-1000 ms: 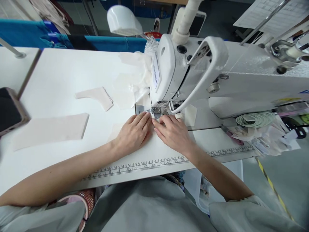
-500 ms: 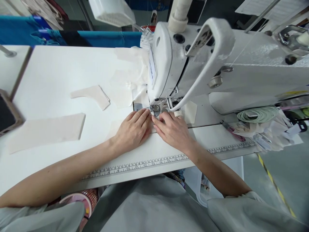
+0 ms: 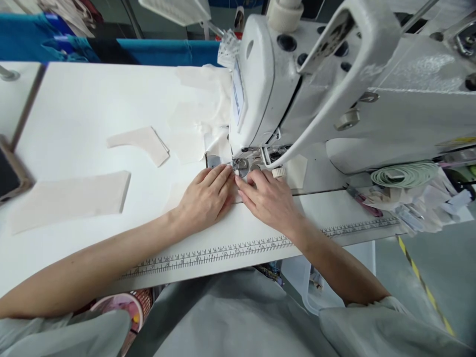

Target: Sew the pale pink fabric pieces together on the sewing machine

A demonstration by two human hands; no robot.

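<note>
My left hand (image 3: 207, 199) lies flat on the table just left of the sewing machine's needle area, fingers stretched out and side by side. Beneath it, a pale fabric piece (image 3: 238, 198) shows in part; most of it is hidden. Close on the other side, my right hand (image 3: 268, 199) has its fingers bent and closed at the edge of the same fabric. Both sets of fingertips nearly meet in front of the presser foot (image 3: 237, 168). The white sewing machine (image 3: 256, 84) stands directly over them.
Cut fabric pieces (image 3: 70, 201) and a curved stack (image 3: 143, 142) lie to the left. Pale cloth (image 3: 201, 119) lies behind my left hand. A ruler strip (image 3: 223, 253) runs along the front edge. Snips (image 3: 362, 199) and a coil of green tape (image 3: 403, 174) are at right.
The view has shifted slightly, so the machine appears larger and higher. Both hands keep nearly the same position by the presser foot.
</note>
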